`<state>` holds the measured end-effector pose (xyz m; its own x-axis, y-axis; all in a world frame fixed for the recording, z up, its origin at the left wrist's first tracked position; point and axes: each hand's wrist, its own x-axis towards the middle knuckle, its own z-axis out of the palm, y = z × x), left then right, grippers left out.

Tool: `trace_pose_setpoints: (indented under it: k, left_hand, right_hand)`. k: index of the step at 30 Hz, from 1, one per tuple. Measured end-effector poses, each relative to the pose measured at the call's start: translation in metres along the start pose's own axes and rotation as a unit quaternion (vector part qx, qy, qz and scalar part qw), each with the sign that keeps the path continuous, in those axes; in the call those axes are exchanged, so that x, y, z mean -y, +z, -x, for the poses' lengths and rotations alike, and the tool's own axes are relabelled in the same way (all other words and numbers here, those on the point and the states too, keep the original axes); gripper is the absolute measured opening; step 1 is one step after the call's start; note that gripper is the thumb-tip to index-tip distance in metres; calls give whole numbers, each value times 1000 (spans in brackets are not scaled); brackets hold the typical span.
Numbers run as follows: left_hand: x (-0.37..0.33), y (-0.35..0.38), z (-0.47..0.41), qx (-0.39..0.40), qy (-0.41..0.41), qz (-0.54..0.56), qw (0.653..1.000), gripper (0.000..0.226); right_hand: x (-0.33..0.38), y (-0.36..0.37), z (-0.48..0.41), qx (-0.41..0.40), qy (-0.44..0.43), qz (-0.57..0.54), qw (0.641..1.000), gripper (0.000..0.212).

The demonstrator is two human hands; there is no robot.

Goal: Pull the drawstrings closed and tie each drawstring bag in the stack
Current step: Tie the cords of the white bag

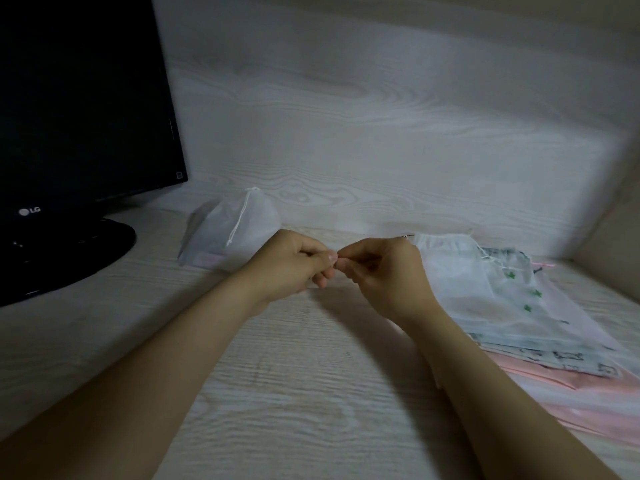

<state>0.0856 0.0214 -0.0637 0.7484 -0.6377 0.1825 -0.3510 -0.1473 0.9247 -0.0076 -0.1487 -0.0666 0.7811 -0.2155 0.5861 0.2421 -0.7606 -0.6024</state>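
Head view has our two hands meeting over the pale wood-grain surface, well to the right of the LG monitor. Our left hand has its fingers curled in, thumb tip pressed forward. Our right hand, the one farther from the monitor, is curled the same way, with thumb and forefinger pinched together. The two pinches touch tip to tip. Whatever is between them is too fine and too shadowed to make out, so we cannot tell what either hand holds.

Just to the right of the monitor's base, beyond our left hand, sits a white drawstring bag with its mouth gathered shut and its white cord hanging down the front.

Farthest from the monitor, touching the far side of our right hand, lies the stack of bags. A sheer white bag is on top, its mouth partly gathered. Under it are a bag with green stars, a grey patterned bag and pink bags.
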Motion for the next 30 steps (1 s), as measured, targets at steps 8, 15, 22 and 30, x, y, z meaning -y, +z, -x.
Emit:
trace_pose_setpoints:
  k: [8,15,22,30]
  left_hand:
    - [-1,0,0,-20,24,-23,999,17]
    - [-1,1,0,-13,32,-39,999,14]
    - [1,1,0,-18,22,0,1000,14]
    - [-2,0,1,-10,0,44,999,15]
  right_hand:
    - [1,2,1,-14,3,54,998,8]
    - [4,2,1,-9,25,36,999,8]
    - [4,2,3,-9,-22,47,999,13]
    - [3,4,0,-37,-102,97,989,17]
